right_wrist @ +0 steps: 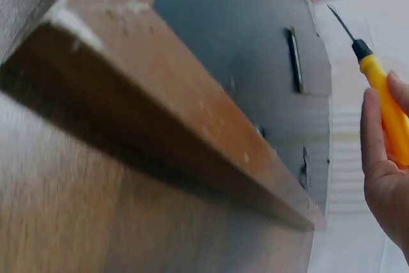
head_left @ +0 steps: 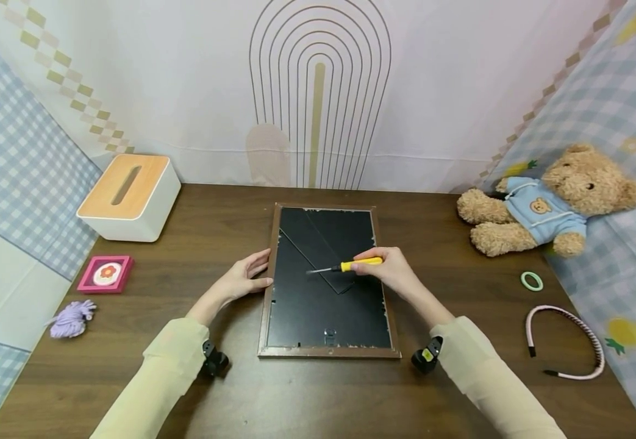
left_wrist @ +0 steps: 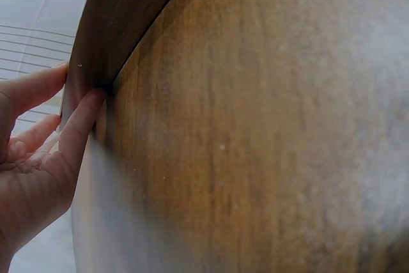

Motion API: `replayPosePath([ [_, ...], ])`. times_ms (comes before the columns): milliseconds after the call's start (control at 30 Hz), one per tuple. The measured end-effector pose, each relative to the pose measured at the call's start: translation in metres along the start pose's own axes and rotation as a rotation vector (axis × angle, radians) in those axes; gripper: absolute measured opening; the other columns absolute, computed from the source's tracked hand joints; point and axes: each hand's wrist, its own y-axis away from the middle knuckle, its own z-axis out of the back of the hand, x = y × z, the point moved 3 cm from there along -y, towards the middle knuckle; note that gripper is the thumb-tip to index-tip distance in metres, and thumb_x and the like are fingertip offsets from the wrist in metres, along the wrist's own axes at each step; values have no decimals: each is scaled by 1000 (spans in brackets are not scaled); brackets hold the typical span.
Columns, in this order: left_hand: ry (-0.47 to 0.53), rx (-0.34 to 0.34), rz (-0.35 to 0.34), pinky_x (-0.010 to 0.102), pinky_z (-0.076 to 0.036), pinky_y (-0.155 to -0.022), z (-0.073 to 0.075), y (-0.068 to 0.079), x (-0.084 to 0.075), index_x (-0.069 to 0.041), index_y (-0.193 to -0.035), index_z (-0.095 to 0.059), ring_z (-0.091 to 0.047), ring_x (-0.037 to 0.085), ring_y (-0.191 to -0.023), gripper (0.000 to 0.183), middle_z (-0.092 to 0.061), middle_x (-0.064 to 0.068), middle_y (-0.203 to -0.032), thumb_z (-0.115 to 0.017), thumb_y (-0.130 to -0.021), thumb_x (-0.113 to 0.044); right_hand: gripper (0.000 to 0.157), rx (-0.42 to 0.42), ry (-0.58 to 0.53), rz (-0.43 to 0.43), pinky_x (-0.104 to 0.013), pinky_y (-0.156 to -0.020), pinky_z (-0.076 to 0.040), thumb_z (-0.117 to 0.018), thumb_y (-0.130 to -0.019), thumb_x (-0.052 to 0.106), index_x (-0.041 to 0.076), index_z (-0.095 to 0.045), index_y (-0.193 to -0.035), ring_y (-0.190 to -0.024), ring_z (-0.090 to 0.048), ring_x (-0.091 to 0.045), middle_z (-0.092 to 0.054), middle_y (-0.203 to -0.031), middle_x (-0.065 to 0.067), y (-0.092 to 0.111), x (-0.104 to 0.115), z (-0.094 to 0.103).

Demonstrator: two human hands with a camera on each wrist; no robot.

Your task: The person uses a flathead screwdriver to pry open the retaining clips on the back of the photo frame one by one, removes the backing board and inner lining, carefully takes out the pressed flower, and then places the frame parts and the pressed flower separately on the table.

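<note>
A picture frame (head_left: 330, 352) with a brown wooden border lies back side up on the table, its black backing board (head_left: 307, 311) showing. Against the frame's left side, my left hand (head_left: 243, 277) rests with its fingers fairly straight; the left wrist view shows fingertips touching the wooden side (left_wrist: 115, 23). Above the backing, my right hand (head_left: 397, 269) grips a screwdriver (head_left: 363, 263) by its yellow handle, the metal shaft pointing left. In the right wrist view, the screwdriver (right_wrist: 383, 97) is held between thumb and fingers. Whether its tip touches the board I cannot tell.
A tissue box (head_left: 125, 189) with a wooden lid, a pink square case (head_left: 87, 281) and a lilac yarn bundle (head_left: 72, 319) are on the left. Right are a teddy bear (head_left: 548, 204), a green ring (head_left: 531, 281) and a braided headband (head_left: 592, 341). Curtains surround the table.
</note>
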Motion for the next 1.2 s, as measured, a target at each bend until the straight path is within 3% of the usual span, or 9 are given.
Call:
replayPosePath([
  [267, -4, -19, -14, 49, -29, -108, -3, 0, 0, 9, -145, -13, -27, 43, -136, 72, -22, 34, -147, -56, -88, 5, 25, 178, 96, -20, -28, -63, -57, -70, -83, 14, -7, -69, -97, -61, -65, -9, -69, -86, -21, -2, -4, -26],
  [433, -39, 5, -51, 50, -28, -109, -2, 6, 3, 8, -146, -9, -26, 43, -137, 76, -19, 32, -149, -58, -89, 0, 29, 255, 151, 39, -26, -63, -57, -72, -80, 15, -1, -68, -103, -64, -63, -10, -66, -97, -19, 3, 0, -37],
  [533, -82, 84, -84, 50, -23, -111, 0, 13, 3, 5, -147, -5, -20, 41, -140, 84, -10, 28, -153, -62, -87, -6, 29, 297, 184, 71, -25, -62, -56, -73, -79, 18, 3, -68, -103, -65, -63, -10, -65, -101, -16, 6, 2, -45],
  [633, -49, 206, -58, 50, -24, -110, 0, 20, 4, -2, -149, 4, -12, 40, -142, 97, 3, 22, -156, -67, -84, -9, 25, 310, 216, 95, -23, -59, -56, -73, -79, 18, 4, -70, -99, -61, -63, -9, -67, -97, -15, 9, 4, -51],
  [800, -12, 344, 0, 47, -33, -105, -5, 23, 6, -9, -147, 19, -22, 48, -134, 111, 15, 27, -152, -70, -81, -10, 22, 295, 255, 107, -21, -55, -54, -73, -79, 16, 3, -72, -97, -56, -61, -6, -69, -93, -13, 10, 9, -57],
  [1200, -29, 336, 16, 48, -35, -104, -6, 24, 7, -9, -146, 20, -30, 52, -129, 110, 15, 30, -150, -69, -81, -6, 23, 343, 298, 143, -23, -53, -54, -73, -80, 16, 2, -72, -97, -53, -60, -7, -70, -87, -12, 7, 17, -59],
])
